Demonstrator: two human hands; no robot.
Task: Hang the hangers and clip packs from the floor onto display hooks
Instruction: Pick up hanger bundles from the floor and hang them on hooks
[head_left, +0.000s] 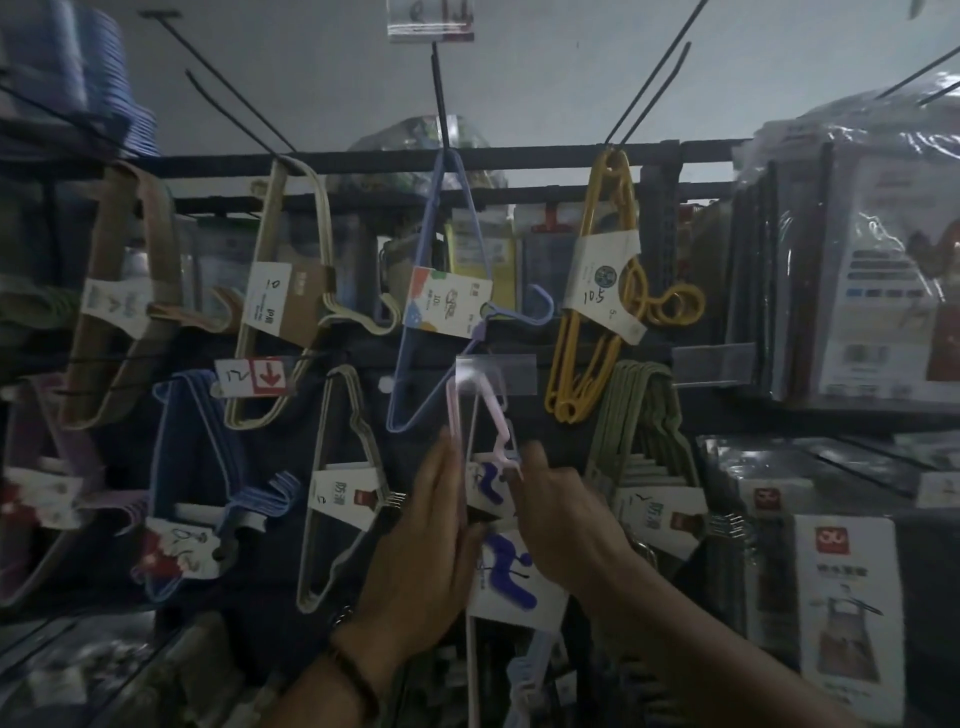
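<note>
Pink hanger pack (453, 415) at the middle of the dark display wall, held up between both hands, just under a clear tag holder (496, 375) at the tip of a hook. Upper end blurred and partly hidden behind that holder; impossible to tell whether on the hook or only near it. Lower end running out past the bottom edge of the view. Thin pale pink arms, several together, bound by a white card (511, 582) printed with a dark blue figure; small writing on it unreadable.

Left hand (431, 525) with fingers stretched straight, laid flat against the left arm of the pack; thumb hard to make out. Right hand (563, 519) with fingers curled, pinching the pack near its pink hook part, index finger raised; exact contact smeared by blur.

To the left, a grey hanger pack (343, 493). To the right, a green hanger pack (641, 410). Above, a violet-blue hanger pack (447, 306) and a yellow hanger pack (597, 280), both on long dark hooks. Whole scene dim, far edges very soft.
</note>
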